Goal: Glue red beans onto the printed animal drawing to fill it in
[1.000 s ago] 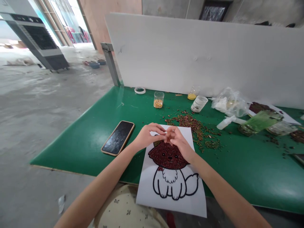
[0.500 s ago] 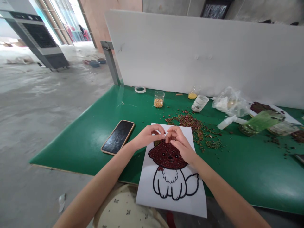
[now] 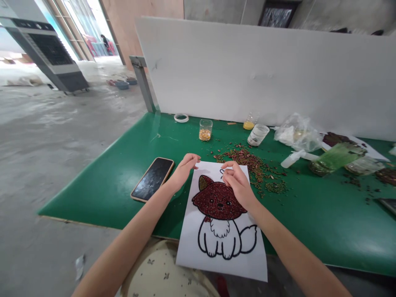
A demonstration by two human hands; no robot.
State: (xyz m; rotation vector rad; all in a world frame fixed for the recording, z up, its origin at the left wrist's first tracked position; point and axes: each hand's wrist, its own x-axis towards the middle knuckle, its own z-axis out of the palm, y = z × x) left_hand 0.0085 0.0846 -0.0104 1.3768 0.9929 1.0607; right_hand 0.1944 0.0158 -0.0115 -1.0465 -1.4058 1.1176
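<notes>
A sheet of white paper point(image 3: 188, 247) lies at the table's front edge, its lower end sticking out past it. It carries a black outline of a seated fox point(image 3: 220, 237); dark red grains cover the head, and one ear shows green inside. My left hand point(image 3: 185, 170) is at the sheet's upper left corner, fingers loosely bent and slightly apart, with nothing visible in them. Over the sheet's upper right, my right hand point(image 3: 237, 183) has its fingers curled in towards the thumb. Whatever these fingers hold, if anything, is too small to make out.
Loose red and green beans point(image 3: 247, 161) lie behind the sheet. A phone point(image 3: 152, 178) rests left. Farther back stand a corn cup point(image 3: 205, 130), a tape roll point(image 3: 181, 118), a tilted clear cup point(image 3: 258, 135), a white bottle point(image 3: 291, 159), plastic bags point(image 3: 298, 132) and a white board point(image 3: 235, 70).
My hands, fingertips together above the fox's head before, have parted. The left moved left to the sheet's corner; the right shifted slightly right. The fox's ear has come into view.
</notes>
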